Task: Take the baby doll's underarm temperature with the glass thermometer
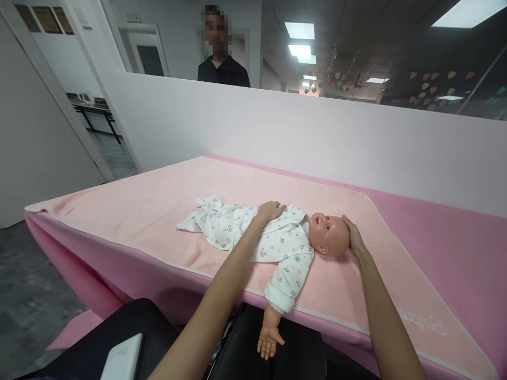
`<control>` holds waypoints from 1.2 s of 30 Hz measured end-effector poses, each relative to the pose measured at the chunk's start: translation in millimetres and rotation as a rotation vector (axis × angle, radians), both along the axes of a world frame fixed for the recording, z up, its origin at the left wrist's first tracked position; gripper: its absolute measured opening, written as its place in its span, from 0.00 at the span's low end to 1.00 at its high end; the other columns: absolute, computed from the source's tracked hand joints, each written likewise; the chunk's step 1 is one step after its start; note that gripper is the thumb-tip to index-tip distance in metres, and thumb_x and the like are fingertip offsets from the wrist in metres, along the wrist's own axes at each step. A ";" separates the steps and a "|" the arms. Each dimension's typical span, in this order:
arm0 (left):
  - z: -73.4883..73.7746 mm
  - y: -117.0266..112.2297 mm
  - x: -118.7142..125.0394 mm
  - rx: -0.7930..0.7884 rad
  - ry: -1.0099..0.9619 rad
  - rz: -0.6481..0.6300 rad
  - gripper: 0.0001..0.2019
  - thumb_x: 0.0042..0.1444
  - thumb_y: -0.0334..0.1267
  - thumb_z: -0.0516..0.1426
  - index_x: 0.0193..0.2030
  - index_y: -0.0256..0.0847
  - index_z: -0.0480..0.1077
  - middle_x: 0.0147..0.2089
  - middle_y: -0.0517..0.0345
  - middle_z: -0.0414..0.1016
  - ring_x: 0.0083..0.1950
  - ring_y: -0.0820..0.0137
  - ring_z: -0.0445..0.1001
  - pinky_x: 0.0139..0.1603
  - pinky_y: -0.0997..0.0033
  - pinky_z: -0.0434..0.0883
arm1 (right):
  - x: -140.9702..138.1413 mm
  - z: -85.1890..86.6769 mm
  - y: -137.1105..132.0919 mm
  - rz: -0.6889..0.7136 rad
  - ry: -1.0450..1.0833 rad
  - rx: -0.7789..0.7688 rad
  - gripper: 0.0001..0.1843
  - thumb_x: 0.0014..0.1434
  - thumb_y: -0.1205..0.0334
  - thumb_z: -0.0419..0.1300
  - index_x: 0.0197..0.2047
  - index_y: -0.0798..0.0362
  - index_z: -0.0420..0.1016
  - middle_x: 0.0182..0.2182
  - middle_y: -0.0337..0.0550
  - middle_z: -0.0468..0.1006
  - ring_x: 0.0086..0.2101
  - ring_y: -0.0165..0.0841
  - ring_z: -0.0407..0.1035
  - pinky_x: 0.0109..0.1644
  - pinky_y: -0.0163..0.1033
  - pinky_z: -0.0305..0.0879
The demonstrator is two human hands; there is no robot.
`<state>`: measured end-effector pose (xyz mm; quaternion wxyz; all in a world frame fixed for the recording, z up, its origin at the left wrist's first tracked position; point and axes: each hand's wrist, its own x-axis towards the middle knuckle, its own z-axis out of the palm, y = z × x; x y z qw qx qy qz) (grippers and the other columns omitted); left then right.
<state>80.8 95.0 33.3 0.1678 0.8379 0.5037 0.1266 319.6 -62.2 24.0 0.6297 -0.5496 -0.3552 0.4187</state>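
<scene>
A baby doll (328, 235) lies on its back across a pink blanket (150, 195), head to the right and legs to the left. It wears a white printed outfit (283, 240). One doll arm hangs over the table's near edge, its hand (270, 338) palm up. My left hand (271, 211) rests open and flat on the doll's belly. My right hand (354, 237) cups the top of the doll's head, fingers stretched along its far side; its palm is partly hidden.
A low white wall (297, 137) with glass above it stands behind the table. Beyond the glass is a person in a dark shirt (224, 71). A white power-bank-like slab (122, 359) lies on my left thigh. Pink cloth (435, 221) covers the table under the blanket.
</scene>
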 end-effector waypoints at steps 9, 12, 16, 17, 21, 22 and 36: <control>37.7 -32.2 -11.1 0.105 -0.336 -0.151 0.17 0.54 0.47 0.48 0.43 0.38 0.69 0.45 0.54 0.73 0.45 0.68 0.70 0.44 0.74 0.65 | -16.6 15.0 -9.3 0.066 0.022 -0.051 0.25 0.52 0.43 0.50 0.35 0.55 0.75 0.35 0.47 0.79 0.38 0.40 0.73 0.43 0.41 0.69; 53.6 -57.6 -10.1 0.095 -0.270 -0.313 0.18 0.51 0.50 0.51 0.41 0.41 0.69 0.41 0.57 0.73 0.40 0.68 0.70 0.38 0.74 0.65 | -13.0 10.7 -6.7 0.053 0.046 -0.038 0.24 0.51 0.44 0.53 0.34 0.56 0.76 0.34 0.47 0.79 0.37 0.40 0.73 0.42 0.40 0.69; 51.3 -84.3 -5.4 0.148 -0.027 -0.353 0.16 0.48 0.47 0.55 0.42 0.43 0.69 0.40 0.56 0.72 0.38 0.67 0.70 0.34 0.73 0.63 | -6.5 3.3 -3.0 0.023 0.009 0.005 0.24 0.49 0.44 0.56 0.35 0.57 0.76 0.34 0.46 0.79 0.37 0.39 0.73 0.41 0.38 0.68; 47.4 -88.3 -3.6 0.182 0.019 -0.332 0.13 0.50 0.44 0.53 0.42 0.43 0.69 0.40 0.55 0.72 0.39 0.66 0.70 0.35 0.73 0.63 | -5.5 2.2 -2.6 0.017 -0.001 0.010 0.24 0.48 0.44 0.56 0.35 0.57 0.76 0.34 0.45 0.79 0.37 0.38 0.73 0.41 0.38 0.68; 33.0 -93.2 4.6 0.319 0.114 -0.241 0.12 0.57 0.34 0.45 0.42 0.40 0.67 0.39 0.51 0.72 0.41 0.65 0.70 0.37 0.71 0.62 | -5.4 2.4 -1.6 0.010 -0.019 0.025 0.22 0.47 0.44 0.57 0.34 0.56 0.76 0.34 0.44 0.79 0.38 0.38 0.72 0.42 0.38 0.67; 31.7 -91.6 6.2 0.326 0.120 -0.226 0.13 0.58 0.34 0.43 0.41 0.40 0.67 0.38 0.50 0.72 0.40 0.64 0.70 0.37 0.71 0.62 | -5.6 3.1 -1.3 -0.010 -0.038 0.040 0.22 0.47 0.45 0.57 0.33 0.56 0.76 0.33 0.43 0.79 0.37 0.37 0.72 0.43 0.39 0.66; 48.1 -29.6 14.7 0.222 -0.253 -0.312 0.19 0.57 0.47 0.44 0.24 0.38 0.64 0.25 0.57 0.68 0.28 0.71 0.63 0.28 0.73 0.56 | -67.2 59.3 4.3 -0.023 -1.493 0.238 0.12 0.56 0.64 0.50 0.32 0.49 0.75 0.43 0.43 0.73 0.47 0.37 0.62 0.53 0.44 0.52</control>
